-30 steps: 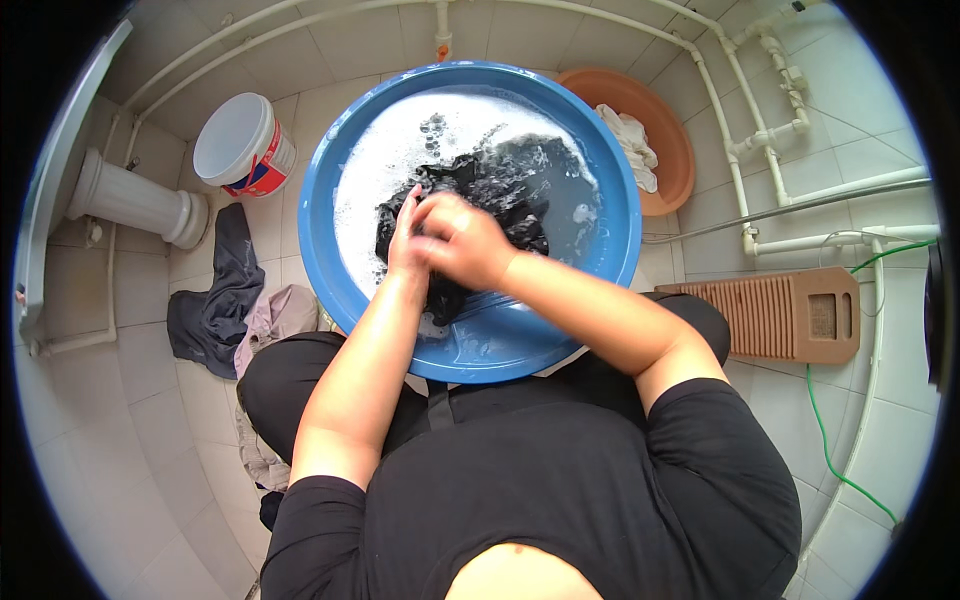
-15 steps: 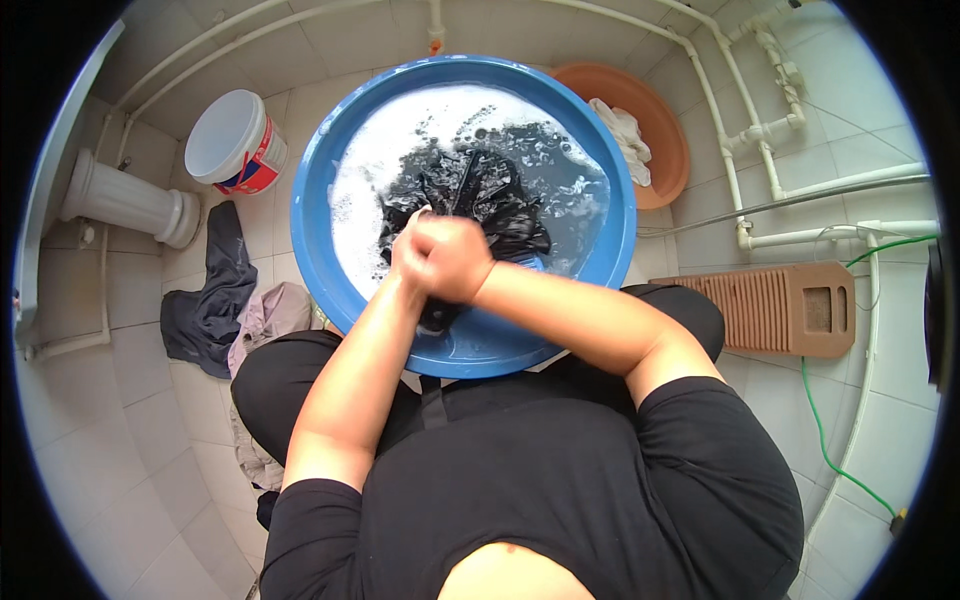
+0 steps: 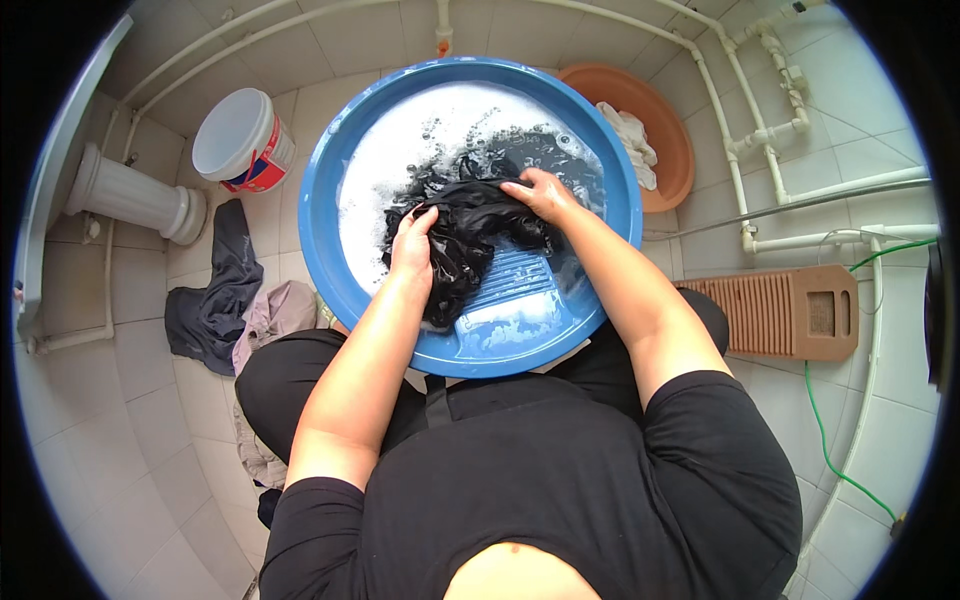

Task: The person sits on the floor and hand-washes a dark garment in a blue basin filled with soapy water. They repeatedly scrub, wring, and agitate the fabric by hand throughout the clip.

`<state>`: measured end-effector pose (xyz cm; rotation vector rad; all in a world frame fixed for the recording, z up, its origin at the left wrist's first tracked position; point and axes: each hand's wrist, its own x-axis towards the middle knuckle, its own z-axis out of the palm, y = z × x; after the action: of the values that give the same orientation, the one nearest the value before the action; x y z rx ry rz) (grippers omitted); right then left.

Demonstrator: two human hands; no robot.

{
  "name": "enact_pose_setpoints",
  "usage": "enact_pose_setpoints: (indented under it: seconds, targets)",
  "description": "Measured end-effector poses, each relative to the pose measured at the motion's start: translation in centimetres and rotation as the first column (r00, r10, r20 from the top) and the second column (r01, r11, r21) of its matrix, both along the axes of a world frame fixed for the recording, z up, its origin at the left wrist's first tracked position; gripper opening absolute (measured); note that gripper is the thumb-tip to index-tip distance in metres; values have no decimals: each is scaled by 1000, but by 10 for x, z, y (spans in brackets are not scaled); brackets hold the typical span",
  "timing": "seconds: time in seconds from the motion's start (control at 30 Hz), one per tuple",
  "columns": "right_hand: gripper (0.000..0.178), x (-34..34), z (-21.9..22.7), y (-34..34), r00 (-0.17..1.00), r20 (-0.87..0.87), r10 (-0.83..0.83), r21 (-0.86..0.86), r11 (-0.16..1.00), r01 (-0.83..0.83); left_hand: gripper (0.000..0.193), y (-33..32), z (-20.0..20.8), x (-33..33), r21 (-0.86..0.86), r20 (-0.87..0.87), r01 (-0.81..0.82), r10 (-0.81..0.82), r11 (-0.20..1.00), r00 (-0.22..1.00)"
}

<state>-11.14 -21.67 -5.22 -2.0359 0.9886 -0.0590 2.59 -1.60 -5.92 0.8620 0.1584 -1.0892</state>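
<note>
Pale tiled floor [image 3: 282, 226] underneath, with white pipes [image 3: 733, 150] along the far and right walls. In the middle, a wide blue tub [image 3: 317, 230], white with suds [image 3: 385, 150] on its far left side and filled with cloudy grey water [image 3: 578, 160] toward the right. Inside, bunched near the centre and partly beside the moulded ribs [image 3: 510, 275], a black garment [image 3: 460, 270], dark and shiny with wet. Grasped at its left by the left hand [image 3: 414, 238], with fingers curled over the cloth; gripped at its right by the right hand [image 3: 546, 196], well apart from the other.

Judging by the suds, soaked and soaped already, but not yet wrung or out of the tub. Apparently waiting, on the floor at the left: a dark grey garment [image 3: 212, 300] and a pale pink cloth [image 3: 275, 315], both outside the tub. At the far right, a white cloth [image 3: 630, 145] in an orange basin [image 3: 680, 150]; impossible to tell whether washed or unwashed. Untouched at the right, a brown washboard [image 3: 765, 308]; at the far left, a white bucket [image 3: 232, 140].
</note>
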Motion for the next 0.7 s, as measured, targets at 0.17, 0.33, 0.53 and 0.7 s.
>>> enact_pose_setpoints:
  seconds: [0.17,0.33,0.53,0.7]
  targets:
    - [64,-6,-25,-18,940,-206,-270,276,906,321,32,-8,6,-6,62,48,9,-12,998,999]
    - [36,17,33,38,964,247,94,-572,818,67,33,-8,14,-5,-104,36,51,-47,993,998]
    - [18,35,102,159,732,530,428,-375,892,-251,40,5,-13,7,-340,60,148,-136,929,989]
    - [14,41,85,161,747,439,500,-643,755,-127,25,22,14,-14,-65,199,35,-21,997,980]
